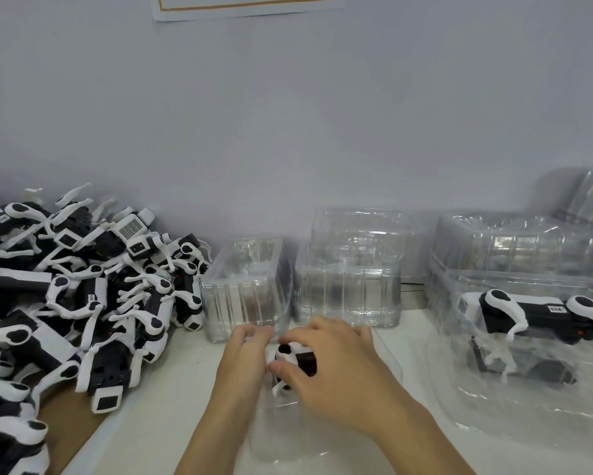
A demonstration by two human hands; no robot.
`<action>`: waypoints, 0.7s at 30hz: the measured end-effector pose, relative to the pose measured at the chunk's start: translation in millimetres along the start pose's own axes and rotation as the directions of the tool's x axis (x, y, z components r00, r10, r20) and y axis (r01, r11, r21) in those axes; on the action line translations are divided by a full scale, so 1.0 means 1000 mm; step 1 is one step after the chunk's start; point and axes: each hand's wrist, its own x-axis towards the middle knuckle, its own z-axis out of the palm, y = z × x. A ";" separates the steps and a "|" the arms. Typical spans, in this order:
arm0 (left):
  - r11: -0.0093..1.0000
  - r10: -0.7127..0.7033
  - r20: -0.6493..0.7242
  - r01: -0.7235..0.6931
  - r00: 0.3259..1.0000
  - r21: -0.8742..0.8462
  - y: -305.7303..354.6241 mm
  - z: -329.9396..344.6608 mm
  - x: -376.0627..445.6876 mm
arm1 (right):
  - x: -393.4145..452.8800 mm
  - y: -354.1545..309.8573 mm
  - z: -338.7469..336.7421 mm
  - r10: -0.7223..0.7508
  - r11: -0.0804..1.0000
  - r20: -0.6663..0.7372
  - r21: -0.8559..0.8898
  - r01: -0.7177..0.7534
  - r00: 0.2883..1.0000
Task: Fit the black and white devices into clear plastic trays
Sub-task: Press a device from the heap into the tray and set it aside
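Note:
A black and white device (pixel 293 361) lies in a clear plastic tray (pixel 281 437) at the centre of the table, mostly covered by my hands. My left hand (pixel 243 358) holds its left side, fingers curled over the far edge. My right hand (pixel 329 368) grips it from the right, thumb on the white part. A big pile of the same devices (pixel 82 296) fills the left side. Another device (pixel 542 313) sits in a clear tray (pixel 494 406) at the right.
Stacks of empty clear trays stand against the wall: one (pixel 247 286) just behind my hands, one (pixel 353 265) to its right, more (pixel 521 241) at the far right. A brown cardboard sheet (pixel 72 430) lies under the pile. The wall is close behind.

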 end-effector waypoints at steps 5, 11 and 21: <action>1.000 0.009 -0.011 -0.009 1.000 0.000 -0.001 0.000 0.000 | 0.000 0.002 0.004 -0.023 0.999 0.007 -0.036 0.023 1.000; 0.999 0.049 -0.005 -0.048 0.999 0.011 0.000 0.001 -0.003 | 0.003 0.003 -0.002 -0.043 0.999 0.031 0.024 0.042 0.999; 0.995 0.060 -0.046 -0.056 0.997 0.081 -0.002 0.001 -0.002 | 0.004 0.030 -0.031 0.171 0.970 0.017 0.170 -0.172 0.985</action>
